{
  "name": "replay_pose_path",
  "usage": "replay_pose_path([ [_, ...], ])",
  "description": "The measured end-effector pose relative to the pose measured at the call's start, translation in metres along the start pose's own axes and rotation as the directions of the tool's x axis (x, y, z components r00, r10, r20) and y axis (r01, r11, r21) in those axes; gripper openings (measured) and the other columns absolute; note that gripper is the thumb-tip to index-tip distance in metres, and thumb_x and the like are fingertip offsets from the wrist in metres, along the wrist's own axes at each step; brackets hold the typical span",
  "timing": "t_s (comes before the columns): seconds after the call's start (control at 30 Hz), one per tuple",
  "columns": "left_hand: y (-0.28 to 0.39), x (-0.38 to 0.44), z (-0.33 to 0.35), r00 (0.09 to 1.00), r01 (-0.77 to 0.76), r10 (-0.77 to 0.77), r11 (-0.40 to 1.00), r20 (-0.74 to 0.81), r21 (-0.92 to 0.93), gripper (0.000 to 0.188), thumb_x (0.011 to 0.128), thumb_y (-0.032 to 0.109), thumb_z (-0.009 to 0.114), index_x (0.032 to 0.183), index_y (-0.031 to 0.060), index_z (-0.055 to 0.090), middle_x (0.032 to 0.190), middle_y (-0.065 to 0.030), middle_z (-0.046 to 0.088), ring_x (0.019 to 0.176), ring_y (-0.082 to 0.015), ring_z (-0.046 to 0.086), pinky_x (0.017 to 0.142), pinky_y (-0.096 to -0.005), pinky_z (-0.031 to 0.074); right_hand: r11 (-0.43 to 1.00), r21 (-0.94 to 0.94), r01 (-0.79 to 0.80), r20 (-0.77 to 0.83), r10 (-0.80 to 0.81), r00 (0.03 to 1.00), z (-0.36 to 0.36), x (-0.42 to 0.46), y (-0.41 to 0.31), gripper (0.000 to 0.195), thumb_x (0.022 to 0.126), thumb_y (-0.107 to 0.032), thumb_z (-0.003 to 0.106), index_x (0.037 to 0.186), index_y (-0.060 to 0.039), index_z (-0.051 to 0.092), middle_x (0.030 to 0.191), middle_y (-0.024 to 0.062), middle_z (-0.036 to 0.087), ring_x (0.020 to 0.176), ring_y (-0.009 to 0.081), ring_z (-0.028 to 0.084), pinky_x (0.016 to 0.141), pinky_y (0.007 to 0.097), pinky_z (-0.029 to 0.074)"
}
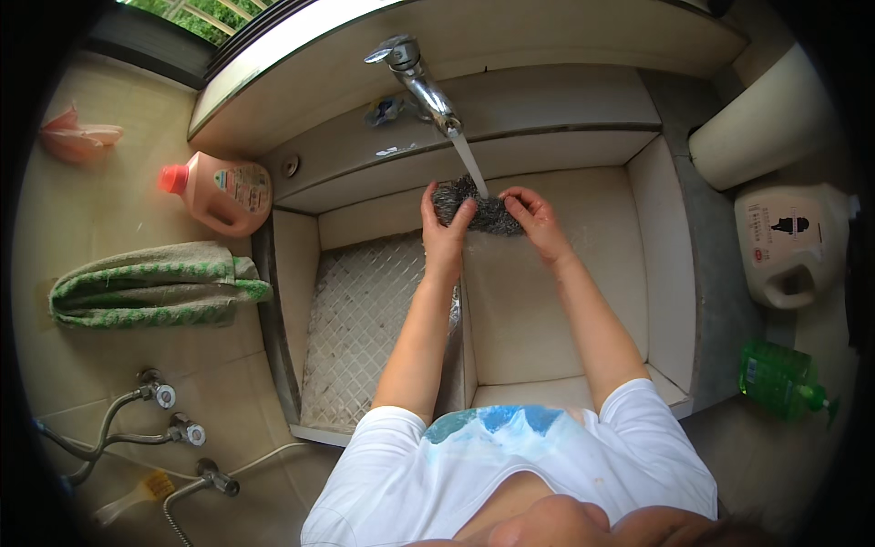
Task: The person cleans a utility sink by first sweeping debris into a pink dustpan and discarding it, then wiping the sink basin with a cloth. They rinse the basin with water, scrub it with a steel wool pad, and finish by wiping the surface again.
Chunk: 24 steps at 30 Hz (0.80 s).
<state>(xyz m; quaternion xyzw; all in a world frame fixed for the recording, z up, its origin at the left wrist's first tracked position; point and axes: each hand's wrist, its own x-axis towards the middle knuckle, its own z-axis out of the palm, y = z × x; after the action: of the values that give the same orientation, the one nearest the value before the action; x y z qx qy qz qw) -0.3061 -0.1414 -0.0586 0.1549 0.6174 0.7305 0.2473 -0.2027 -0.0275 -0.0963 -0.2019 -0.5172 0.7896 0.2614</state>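
Note:
Water runs from a chrome faucet point(431, 96) onto a dark grey steel-wool scourer point(495, 217), or scourers, held over the tiled sink point(560, 294). My left hand point(444, 229) grips the left part, its thumb across the front. At the right end, my right hand point(536, 219) pinches the wire mesh between thumb and fingers. Whether the mesh is one piece or two pressed together I cannot tell. Both forearms reach over the sink, which a low divider splits; the left basin has a ridged, diamond-patterned washing slope point(366, 321).
Left of the sink are a pink detergent bottle point(229, 195), a green-and-grey towel point(150, 287), valves with hoses point(160, 393) and a brush point(140, 496). On the right stand a white cylindrical container point(759, 123), a beige jug point(786, 239) and a green pump bottle point(779, 379).

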Motion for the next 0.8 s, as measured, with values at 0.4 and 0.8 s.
replay_pose_path([
  [0.4, -0.018, -0.002, -0.003, 0.912, -0.407, 0.289, 0.731, 0.292, 0.548, 0.031, 0.076, 0.013, 0.065, 0.103, 0.0020, 0.055, 0.106, -0.0114, 0.056, 0.097, -0.0265, 0.053, 0.082, -0.0311, 0.042, 0.989, -0.145, 0.017, -0.011, -0.019, 1.000, 0.020, 0.008, -0.021, 0.035, 0.080, -0.027, 0.066, 0.104, -0.0037, 0.055, 0.097, 0.0000, 0.058, 0.087, 0.0096, 0.053, 0.076, 0.0234, 0.044],
  [0.8, -0.031, 0.000, -0.010, 0.962, 0.261, -0.239, 0.945, 0.129, -0.198, 0.014, 0.088, 0.016, 0.054, 0.092, 0.0021, 0.056, 0.083, 0.0008, 0.057, 0.075, -0.0064, 0.051, 0.068, -0.0208, 0.041, 0.978, -0.140, -0.153, -0.146, 0.133, 0.980, 0.001, 0.021, 0.017, 0.020, 0.085, -0.025, 0.060, 0.094, -0.0067, 0.060, 0.075, -0.0032, 0.060, 0.060, 0.0032, 0.052, 0.048, 0.0179, 0.042],
])
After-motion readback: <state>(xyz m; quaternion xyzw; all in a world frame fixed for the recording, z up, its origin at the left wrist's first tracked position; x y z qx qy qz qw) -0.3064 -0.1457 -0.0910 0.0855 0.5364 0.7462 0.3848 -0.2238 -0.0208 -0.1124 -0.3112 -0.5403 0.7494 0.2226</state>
